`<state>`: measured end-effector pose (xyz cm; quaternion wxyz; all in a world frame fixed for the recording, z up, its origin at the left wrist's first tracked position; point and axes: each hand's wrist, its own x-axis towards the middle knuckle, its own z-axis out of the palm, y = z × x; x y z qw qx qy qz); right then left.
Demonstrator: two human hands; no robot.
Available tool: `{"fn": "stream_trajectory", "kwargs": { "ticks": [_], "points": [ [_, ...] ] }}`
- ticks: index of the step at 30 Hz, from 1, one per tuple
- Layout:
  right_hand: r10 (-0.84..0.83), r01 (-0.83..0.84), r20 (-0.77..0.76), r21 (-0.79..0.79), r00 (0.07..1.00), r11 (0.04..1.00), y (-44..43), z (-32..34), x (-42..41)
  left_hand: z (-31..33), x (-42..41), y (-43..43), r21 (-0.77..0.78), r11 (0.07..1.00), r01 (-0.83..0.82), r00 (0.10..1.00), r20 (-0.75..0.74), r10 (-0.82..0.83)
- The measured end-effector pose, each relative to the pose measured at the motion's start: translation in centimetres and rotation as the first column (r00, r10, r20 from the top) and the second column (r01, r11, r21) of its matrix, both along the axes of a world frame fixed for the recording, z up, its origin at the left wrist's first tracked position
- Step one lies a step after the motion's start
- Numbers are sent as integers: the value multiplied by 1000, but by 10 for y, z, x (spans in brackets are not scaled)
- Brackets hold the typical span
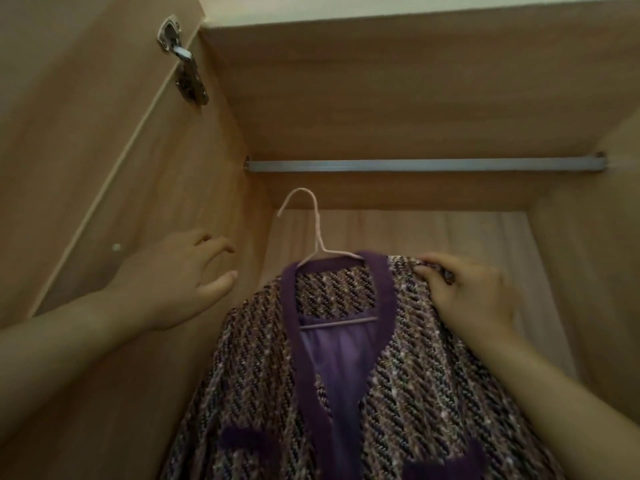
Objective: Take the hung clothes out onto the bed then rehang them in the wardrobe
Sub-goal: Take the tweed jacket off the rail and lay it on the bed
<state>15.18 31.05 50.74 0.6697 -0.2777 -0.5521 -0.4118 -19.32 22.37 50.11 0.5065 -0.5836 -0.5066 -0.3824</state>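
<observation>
1. You are looking up into a light brown wood-grain wardrobe (pixel 398 98); its open door (pixel 69 116) stands at your left with a silver metal hinge (pixel 183 64) near the top, and a strip of pale ceiling shows above the cabinet.
2. A grey metal hanging rail (pixel 422 165) runs level from the left wall to the right wall, and it is bare along its whole visible length.
3. The purple-trimmed tweed jacket with a lilac lining (pixel 398 375) hangs on a thin white wire hanger (pixel 313 233) in the middle of your view, below the rail and apart from it.
4. The jacket's long axis runs down toward the bottom edge, collar uppermost, open front facing you, with two dark purple pocket bands low on the front.
5. The hanger's hook points up and curls to your left, its tip short of the rail; its lower bar crosses the neckline level.
6. Your right hand (pixel 467 289) is clamped on the jacket's shoulder at your right, thumb on the front of the fabric and the other digits wrapped over the top.
7. Your left hand (pixel 187 271) is empty, with its digits spread and loosely curled, just left of the jacket's other shoulder and not touching it, in front of the wardrobe's left wall.
</observation>
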Motion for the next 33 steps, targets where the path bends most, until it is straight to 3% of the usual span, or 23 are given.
{"fn": "stream_trajectory", "kwargs": {
  "ticks": [5,13,23,33],
  "points": [
    [13,-14,26,50,1000,999,-79,-22,13,-26,20,-7,-25,944,328,937,136,-322],
    [86,-88,-99,-11,991,996,-219,-30,50,-40,53,-56,34,805,592,793,157,-589],
    [44,-80,-224,-155,974,985,-363,-123,100,-103,129,-158,-3,741,671,736,115,-667],
    [-69,-98,-366,-417,928,904,-551,-274,151,-251,209,-304,-67,538,840,530,312,-789]
  ]
}}
